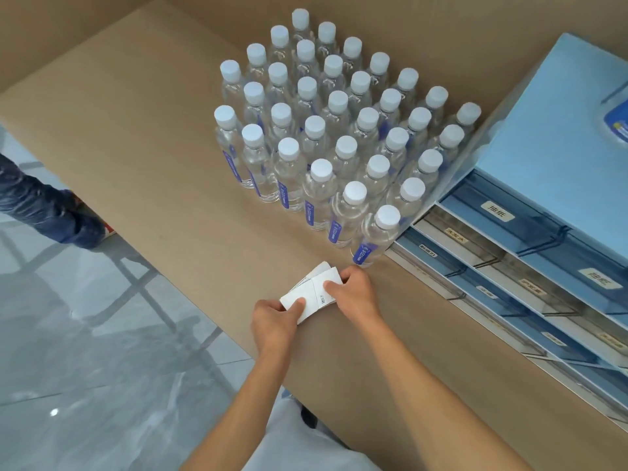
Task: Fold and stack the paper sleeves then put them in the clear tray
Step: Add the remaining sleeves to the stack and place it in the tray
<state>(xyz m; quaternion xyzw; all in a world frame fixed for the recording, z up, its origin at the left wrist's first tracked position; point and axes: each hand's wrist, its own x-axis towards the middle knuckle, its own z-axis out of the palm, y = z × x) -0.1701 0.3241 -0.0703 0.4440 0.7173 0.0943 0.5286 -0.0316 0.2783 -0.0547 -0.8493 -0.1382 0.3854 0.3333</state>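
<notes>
A small stack of white paper sleeves (311, 294) lies on the brown cardboard table (153, 158) near its front edge. My left hand (275, 319) pinches the stack's near left corner, thumb on top. My right hand (353, 292) holds the right end, fingers curled over its far edge. The top sleeve shows a fold line and small printed text. More white sleeve edges fan out behind the stack at its far end. The clear trays (503, 263) are tiered, labelled compartments to the right of my hands.
Several rows of clear water bottles (339, 130) with white caps stand just beyond my hands. A light blue box top (550, 124) sits above the trays at right. Another person's leg (40, 205) and the grey floor lie off the table's left edge.
</notes>
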